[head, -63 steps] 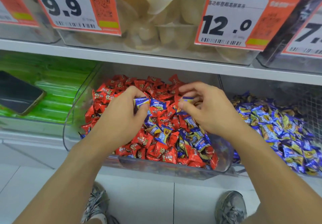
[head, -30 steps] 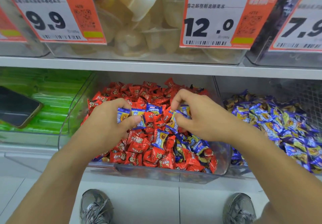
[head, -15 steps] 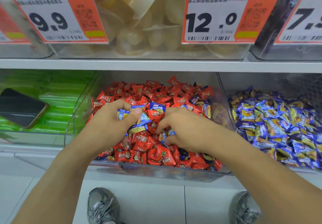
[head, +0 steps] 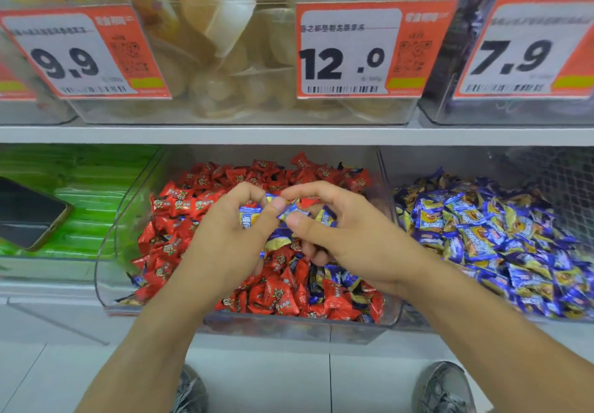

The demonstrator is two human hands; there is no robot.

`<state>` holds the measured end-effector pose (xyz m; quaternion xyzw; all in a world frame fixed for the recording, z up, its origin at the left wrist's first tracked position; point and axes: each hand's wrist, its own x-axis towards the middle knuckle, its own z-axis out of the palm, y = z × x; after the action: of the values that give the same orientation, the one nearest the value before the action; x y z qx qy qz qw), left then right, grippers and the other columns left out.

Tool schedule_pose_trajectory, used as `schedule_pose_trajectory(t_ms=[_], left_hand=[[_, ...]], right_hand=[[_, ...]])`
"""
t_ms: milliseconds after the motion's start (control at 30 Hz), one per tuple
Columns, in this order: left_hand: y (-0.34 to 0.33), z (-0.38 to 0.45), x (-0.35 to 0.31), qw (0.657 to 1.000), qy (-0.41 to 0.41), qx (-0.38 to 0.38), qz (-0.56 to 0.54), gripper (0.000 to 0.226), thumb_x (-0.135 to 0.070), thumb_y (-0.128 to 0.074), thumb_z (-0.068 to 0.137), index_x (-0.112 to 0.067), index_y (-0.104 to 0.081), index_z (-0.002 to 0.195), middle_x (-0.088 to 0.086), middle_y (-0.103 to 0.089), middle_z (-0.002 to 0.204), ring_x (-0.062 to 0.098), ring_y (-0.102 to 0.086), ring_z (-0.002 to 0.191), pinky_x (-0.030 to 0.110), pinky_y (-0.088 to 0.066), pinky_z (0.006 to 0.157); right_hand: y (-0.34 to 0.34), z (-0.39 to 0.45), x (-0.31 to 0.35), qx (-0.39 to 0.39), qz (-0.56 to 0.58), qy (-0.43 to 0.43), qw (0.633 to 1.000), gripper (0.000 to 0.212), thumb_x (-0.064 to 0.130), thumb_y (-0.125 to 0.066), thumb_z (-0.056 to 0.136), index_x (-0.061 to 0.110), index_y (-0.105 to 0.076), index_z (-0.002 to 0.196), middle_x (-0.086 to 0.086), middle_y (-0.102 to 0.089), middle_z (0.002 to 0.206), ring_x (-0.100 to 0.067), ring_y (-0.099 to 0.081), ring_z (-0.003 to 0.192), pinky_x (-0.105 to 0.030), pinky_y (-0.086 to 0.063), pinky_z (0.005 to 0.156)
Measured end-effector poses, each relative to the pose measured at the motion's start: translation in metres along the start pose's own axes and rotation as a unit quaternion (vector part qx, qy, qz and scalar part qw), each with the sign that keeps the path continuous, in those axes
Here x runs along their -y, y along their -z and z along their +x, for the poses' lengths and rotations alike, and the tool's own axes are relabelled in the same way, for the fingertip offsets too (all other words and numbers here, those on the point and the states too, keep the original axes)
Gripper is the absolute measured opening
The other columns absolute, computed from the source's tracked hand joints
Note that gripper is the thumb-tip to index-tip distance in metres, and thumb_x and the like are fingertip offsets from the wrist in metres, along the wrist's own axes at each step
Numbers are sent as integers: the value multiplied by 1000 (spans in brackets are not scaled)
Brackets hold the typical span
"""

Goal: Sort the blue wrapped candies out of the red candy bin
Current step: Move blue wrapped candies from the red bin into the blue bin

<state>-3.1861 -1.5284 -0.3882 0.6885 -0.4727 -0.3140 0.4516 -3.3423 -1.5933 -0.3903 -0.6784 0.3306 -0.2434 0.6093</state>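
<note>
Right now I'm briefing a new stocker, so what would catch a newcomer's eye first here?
Two hands meet over the red candy bin at centre: the left hand and right hand each pinch blue candies above the red heap. To the right lies a bin of blue candies. Above, orange price tags read 9.9, 12.0 and 7.9.

A single head-worn wide-angle camera looks forward and steeply down from close range, centred on the clear plastic bin of red-wrapped candies (head: 106, 252) at the shelf edge. Orange price tags (head: 373, 49) fill the upper frame; grey sneakers (head: 443, 387) sit at the bottom.
</note>
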Motion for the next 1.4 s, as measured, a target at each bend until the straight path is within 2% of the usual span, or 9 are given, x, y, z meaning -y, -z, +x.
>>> schedule_pose_trajectory(t_ms=[133,300,600,700,800,933,1000,1133,1400], left_hand=[[-28,-3,-18,998,-27,19,-56,21,-40,-54,94,-22,-60,86,-7,-54,50,18,-44,37,22,-36,38],[-59,1,-42,993,-55,1,-106,27,-37,-59,92,-13,-64,80,0,-53,52,16,-48,36,23,-39,39],[-141,12,-78,972,-212,62,84,11,-36,-64,89,-34,-56,97,-11,-62,80,9,-60,70,28,-46,67],[-161,19,-79,945,-265,133,140,43,-30,-69,86,-37,-49,123,-16,-49,108,1,-54,95,24,-44,85],[-167,24,-74,918,-297,185,188,60,-40,-67,86,-34,-41,140,-16,-48,132,5,-47,121,27,-37,104],[-156,25,-62,921,-304,87,228,46,-43,-61,89,-34,-49,133,-16,-53,126,5,-44,119,22,-32,103],[-142,27,-52,921,-303,31,242,32,-38,-60,89,-30,-58,121,-14,-57,113,6,-47,109,16,-29,92],[-101,31,-22,913,-274,-28,300,22,-34,-58,87,-25,-64,106,-12,-58,102,11,-50,102,15,-29,89],[-13,38,35,871,-151,54,464,47,-42,-69,84,-24,-61,127,-6,-56,118,18,-52,107,33,-43,96]], right_hand=[[18,-17,6,0,-1,23,1000,39,28,-66,93,38,-59,130,9,-66,89,-11,-60,63,-27,-50,60],[64,-36,12,-138,21,61,988,10,15,-66,93,19,-73,98,-9,-71,75,-12,-54,57,-25,-44,51],[148,-67,-10,-326,-208,-13,922,12,30,-69,88,32,-67,100,6,-71,94,-18,-67,68,-45,-57,73],[157,-73,-13,-314,-221,-43,922,26,26,-69,85,33,-64,109,-5,-63,112,-16,-66,82,-37,-55,74],[159,-79,-9,-292,-196,-55,934,41,5,-61,85,34,-64,114,-6,-59,111,-5,-62,57,-22,-51,53],[164,-87,-1,-314,-126,-33,940,47,-9,-52,85,27,-69,111,-9,-57,80,-6,-34,27,-14,-27,33],[165,-86,-1,-322,-118,-24,939,48,-9,-51,86,29,-72,105,4,-58,55,-10,-27,30,-15,-24,35],[158,-78,-1,-318,-169,-9,933,40,0,-61,86,37,-74,97,0,-74,86,-12,-43,39,-25,-45,44],[60,-35,4,-147,-356,181,905,21,18,-67,85,28,-72,103,15,-62,96,6,-54,82,-7,-39,80]])
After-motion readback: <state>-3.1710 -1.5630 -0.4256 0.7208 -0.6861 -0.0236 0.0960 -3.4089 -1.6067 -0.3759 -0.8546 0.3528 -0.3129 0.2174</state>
